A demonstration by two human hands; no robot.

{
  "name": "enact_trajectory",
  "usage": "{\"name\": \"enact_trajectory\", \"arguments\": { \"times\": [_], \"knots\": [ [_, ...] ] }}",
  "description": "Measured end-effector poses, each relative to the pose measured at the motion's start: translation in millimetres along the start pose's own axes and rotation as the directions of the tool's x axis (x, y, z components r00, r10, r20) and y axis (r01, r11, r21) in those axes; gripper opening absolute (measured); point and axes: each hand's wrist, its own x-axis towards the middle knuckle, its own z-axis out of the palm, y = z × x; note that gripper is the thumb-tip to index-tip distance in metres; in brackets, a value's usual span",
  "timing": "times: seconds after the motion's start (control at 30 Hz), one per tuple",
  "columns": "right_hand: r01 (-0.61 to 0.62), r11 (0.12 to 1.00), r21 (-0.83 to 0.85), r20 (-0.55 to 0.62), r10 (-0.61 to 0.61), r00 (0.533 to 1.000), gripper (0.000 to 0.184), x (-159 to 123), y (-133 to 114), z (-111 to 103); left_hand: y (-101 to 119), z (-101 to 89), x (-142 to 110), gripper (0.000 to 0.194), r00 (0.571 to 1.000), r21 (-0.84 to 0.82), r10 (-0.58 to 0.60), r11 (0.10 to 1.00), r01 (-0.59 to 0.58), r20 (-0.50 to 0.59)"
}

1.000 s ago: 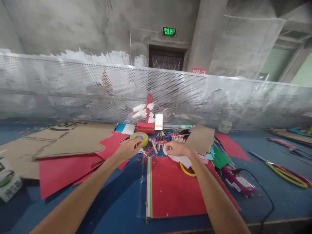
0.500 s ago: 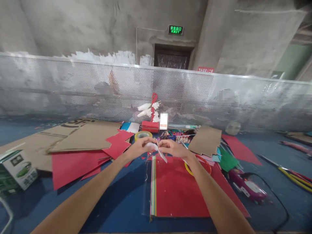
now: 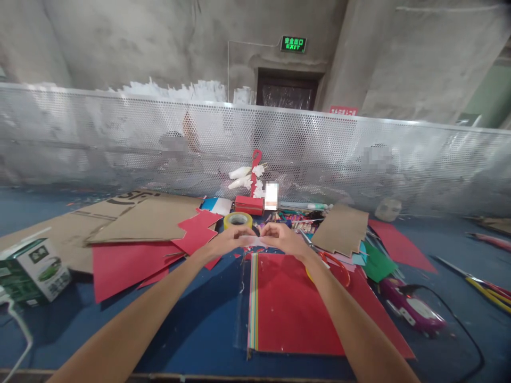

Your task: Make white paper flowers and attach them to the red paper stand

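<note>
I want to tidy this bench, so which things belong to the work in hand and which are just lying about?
In hand:
thin white piece, between the left hand and right hand

Seemingly just lying about:
cardboard sheets
yellow tape roll
purple device
scissors at far right
green-and-white carton

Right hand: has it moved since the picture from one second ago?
Yes. Judged against the yellow tape roll, the right hand has moved to the left, closer to the left hand.
</note>
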Motion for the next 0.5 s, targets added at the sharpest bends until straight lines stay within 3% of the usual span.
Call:
{"name": "enact_trajectory", "arguments": {
  "times": [0.13,0.27,0.37,0.5],
  "knots": [
    [0.012,0.999,-0.049,0.011,-0.011,1.000,0.019,-1,-3,1,-3,1.2,2,0.039,0.999,0.146,-0.017,0.989,0.022,-0.033],
    [0.091,0.987,-0.134,0.029,-0.088,0.996,0.026,-3,-5,2,-3,2.1,2,0.040,0.999,0.143,-0.009,0.990,0.013,-0.035],
    [0.223,0.929,-0.295,0.091,-0.205,0.974,0.036,-4,-6,8,-4,3.2,3,0.039,1.000,0.109,-0.008,0.994,0.011,-0.025],
    [0.282,0.828,-0.485,0.104,-0.265,0.959,0.020,-3,-8,19,-10,4.5,4,0.038,1.000,0.098,-0.020,0.995,0.019,0.003]
  ]
}}
